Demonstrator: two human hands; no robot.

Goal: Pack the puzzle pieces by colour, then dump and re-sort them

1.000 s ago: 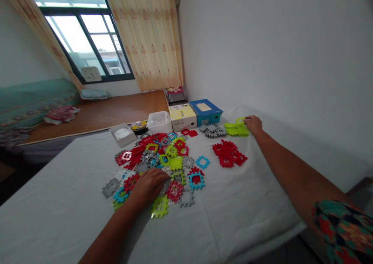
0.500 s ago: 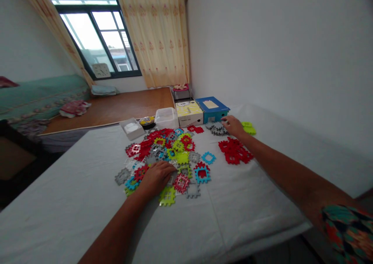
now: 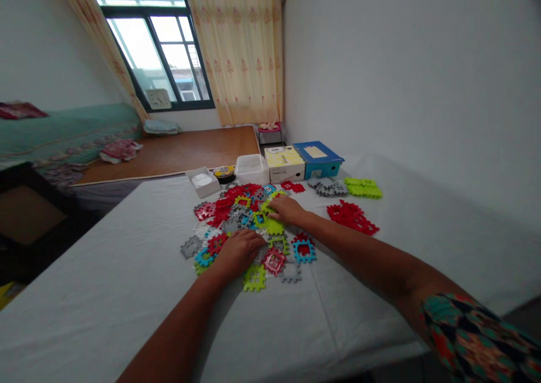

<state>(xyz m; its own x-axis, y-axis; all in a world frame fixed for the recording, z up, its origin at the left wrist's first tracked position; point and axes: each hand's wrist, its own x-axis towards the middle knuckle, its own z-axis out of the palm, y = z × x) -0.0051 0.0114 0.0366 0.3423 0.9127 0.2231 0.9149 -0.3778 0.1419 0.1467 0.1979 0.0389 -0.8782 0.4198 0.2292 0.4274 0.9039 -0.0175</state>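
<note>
A mixed heap of interlocking plastic tiles, square with notched edges, in red, grey, lime green, blue and white, covers the middle of the table. My left hand rests on the heap's near side, its fingers extended over the pieces. Across the heap's right side reaches my right hand, fingers apart and touching lime-green tiles; their tips are partly hidden. Close to my left hand lie a red tile and a lime-green window tile. A blue frame tile lies below my right forearm.
Sorted groups stand to the right: red tiles, grey tiles and lime-green tiles. Along the back are a blue box, a yellow-and-white box, a translucent tub, a round black container and a white box.
My right hand has moved left from the grey tile group to the heap. My left hand stays on the heap. The view has shifted slightly left.
</note>
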